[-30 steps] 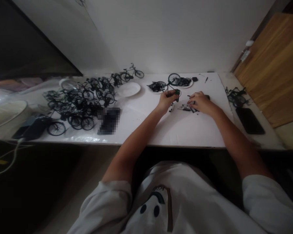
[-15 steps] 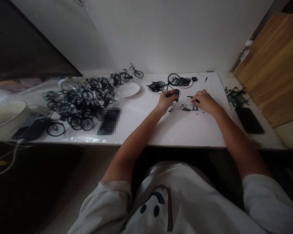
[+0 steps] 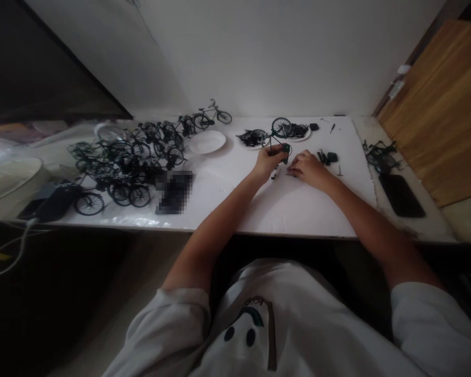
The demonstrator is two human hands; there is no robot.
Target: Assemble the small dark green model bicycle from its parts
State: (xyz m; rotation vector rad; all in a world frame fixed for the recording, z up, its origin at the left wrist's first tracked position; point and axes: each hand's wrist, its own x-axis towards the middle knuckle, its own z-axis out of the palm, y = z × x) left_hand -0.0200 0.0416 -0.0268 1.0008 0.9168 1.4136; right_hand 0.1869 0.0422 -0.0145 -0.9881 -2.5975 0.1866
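My left hand (image 3: pixel 266 161) is closed round the frame of a small, partly built model bicycle (image 3: pixel 279 137) whose one wheel stands up above my fingers. My right hand (image 3: pixel 308 169) lies just to its right on the white table (image 3: pixel 282 204), fingers curled down over small loose parts that I cannot make out. A few dark small parts (image 3: pixel 327 157) lie on the table just beyond my right hand.
Several finished black model bicycles (image 3: pixel 129 159) crowd the table's left side. An empty white plate (image 3: pixel 208 142) and two plates of dark parts (image 3: pixel 253 139) sit at the back. A dark phone (image 3: pixel 401 195) and more bicycle parts (image 3: pixel 380 154) lie at the right. A wooden door (image 3: pixel 443 104) stands beyond.
My right hand has slid left, closer to my left hand and the model bicycle, uncovering the dark parts it lay near. My left hand has hardly moved.
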